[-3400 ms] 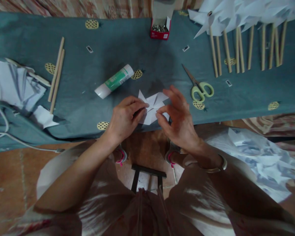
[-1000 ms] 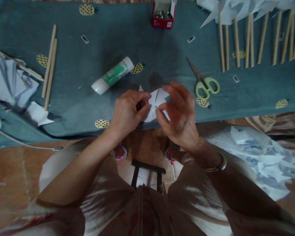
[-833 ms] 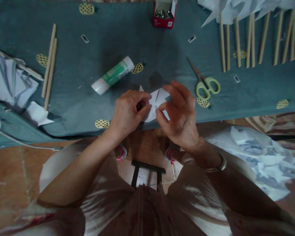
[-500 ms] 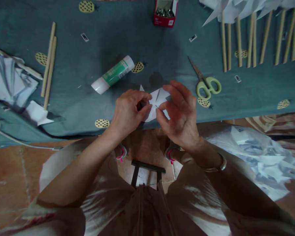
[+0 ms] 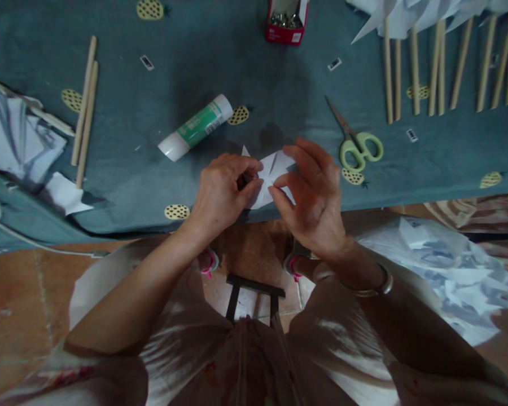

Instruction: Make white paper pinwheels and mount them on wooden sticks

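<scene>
A small cut piece of white paper (image 5: 266, 192) with slits and pointed corners is at the table's near edge, between my hands. My left hand (image 5: 226, 189) pinches its left side, thumb against bent fingers. On the right, my right hand (image 5: 311, 192) has thumb and forefinger pressed together over the paper's middle, its other fingers curled near the paper's right corner. Whatever tiny thing sits in that pinch is too small to make out. Past my left hand lies a green-and-white glue stick (image 5: 197, 127). Scissors with light green handles (image 5: 359, 149) lie beyond my right hand.
A red box (image 5: 285, 31) of small shiny metal pieces stands at the back. Several wooden sticks (image 5: 415, 73) with white paper lie back right. Two more sticks (image 5: 87, 113) and folded papers (image 5: 21, 132) lie left. A bag of white paper pieces (image 5: 444, 270) is below right.
My right fingertips have shifted very slightly over the paper; a thin dark line at them shows less now. The view has drifted a little. My left hand keeps its pinch.
</scene>
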Action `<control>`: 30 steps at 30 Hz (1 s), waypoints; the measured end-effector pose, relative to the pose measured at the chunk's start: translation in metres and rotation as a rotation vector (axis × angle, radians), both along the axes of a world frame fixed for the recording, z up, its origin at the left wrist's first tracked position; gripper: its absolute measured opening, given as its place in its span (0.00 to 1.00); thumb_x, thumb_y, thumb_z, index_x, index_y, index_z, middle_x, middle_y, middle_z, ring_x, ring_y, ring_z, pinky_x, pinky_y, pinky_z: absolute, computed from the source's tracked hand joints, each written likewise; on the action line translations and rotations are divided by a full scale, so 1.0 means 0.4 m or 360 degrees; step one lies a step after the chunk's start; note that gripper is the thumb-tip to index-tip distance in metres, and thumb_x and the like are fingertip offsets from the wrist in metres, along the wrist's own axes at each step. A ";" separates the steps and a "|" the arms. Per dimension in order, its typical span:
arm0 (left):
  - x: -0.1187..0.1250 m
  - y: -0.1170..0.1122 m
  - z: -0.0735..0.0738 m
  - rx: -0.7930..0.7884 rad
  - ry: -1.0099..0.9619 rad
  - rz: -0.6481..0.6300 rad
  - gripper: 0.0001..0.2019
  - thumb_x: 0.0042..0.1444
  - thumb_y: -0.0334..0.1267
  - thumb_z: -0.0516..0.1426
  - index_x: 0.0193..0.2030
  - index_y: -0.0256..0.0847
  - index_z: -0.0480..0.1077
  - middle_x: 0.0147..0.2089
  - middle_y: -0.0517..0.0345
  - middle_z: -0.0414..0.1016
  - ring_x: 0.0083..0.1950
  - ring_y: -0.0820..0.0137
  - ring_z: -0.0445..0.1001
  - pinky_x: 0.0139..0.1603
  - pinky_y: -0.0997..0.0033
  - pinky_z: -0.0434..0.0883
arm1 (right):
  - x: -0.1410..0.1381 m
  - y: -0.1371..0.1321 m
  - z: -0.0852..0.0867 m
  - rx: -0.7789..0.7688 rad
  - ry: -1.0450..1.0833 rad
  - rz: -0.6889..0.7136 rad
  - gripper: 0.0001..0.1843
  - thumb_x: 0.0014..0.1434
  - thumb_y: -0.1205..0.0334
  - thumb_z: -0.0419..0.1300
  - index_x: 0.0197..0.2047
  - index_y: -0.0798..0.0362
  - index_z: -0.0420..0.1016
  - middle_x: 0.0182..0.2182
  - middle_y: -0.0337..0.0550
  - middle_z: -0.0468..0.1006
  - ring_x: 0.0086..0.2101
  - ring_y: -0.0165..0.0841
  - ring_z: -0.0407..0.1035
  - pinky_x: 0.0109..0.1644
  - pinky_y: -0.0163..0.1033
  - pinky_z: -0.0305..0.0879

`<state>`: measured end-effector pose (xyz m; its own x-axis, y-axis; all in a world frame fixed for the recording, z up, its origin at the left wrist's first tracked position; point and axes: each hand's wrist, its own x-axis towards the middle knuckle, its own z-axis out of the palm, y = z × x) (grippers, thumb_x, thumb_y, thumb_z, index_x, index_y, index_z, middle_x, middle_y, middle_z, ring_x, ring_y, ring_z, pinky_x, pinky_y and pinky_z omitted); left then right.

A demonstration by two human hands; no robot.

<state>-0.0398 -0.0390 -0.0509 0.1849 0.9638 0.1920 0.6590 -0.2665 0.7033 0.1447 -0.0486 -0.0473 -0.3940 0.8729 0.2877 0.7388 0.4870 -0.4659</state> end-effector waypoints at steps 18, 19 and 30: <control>0.001 0.001 0.004 -0.0022 -0.0007 -0.0014 0.04 0.56 0.33 0.59 0.39 0.45 0.74 0.34 0.58 0.78 0.39 0.66 0.75 0.43 0.63 0.71 | -0.004 0.003 -0.009 0.0219 0.0090 0.0016 0.05 0.64 0.62 0.57 0.36 0.45 0.72 0.55 0.44 0.73 0.62 0.42 0.61 0.64 0.55 0.60; 0.001 0.001 0.004 -0.0021 -0.0012 -0.0013 0.04 0.56 0.33 0.59 0.39 0.45 0.74 0.34 0.58 0.78 0.39 0.66 0.75 0.43 0.63 0.71 | -0.004 0.002 -0.008 0.0219 0.0093 0.0020 0.05 0.65 0.61 0.57 0.36 0.45 0.72 0.55 0.43 0.74 0.62 0.42 0.62 0.64 0.55 0.61; 0.000 0.001 0.000 -0.0020 -0.0002 -0.0014 0.05 0.56 0.33 0.59 0.39 0.45 0.74 0.34 0.58 0.77 0.39 0.66 0.74 0.43 0.63 0.72 | 0.036 -0.005 0.010 0.0066 0.0205 0.0056 0.04 0.61 0.59 0.62 0.40 0.44 0.77 0.56 0.44 0.74 0.62 0.47 0.62 0.65 0.59 0.63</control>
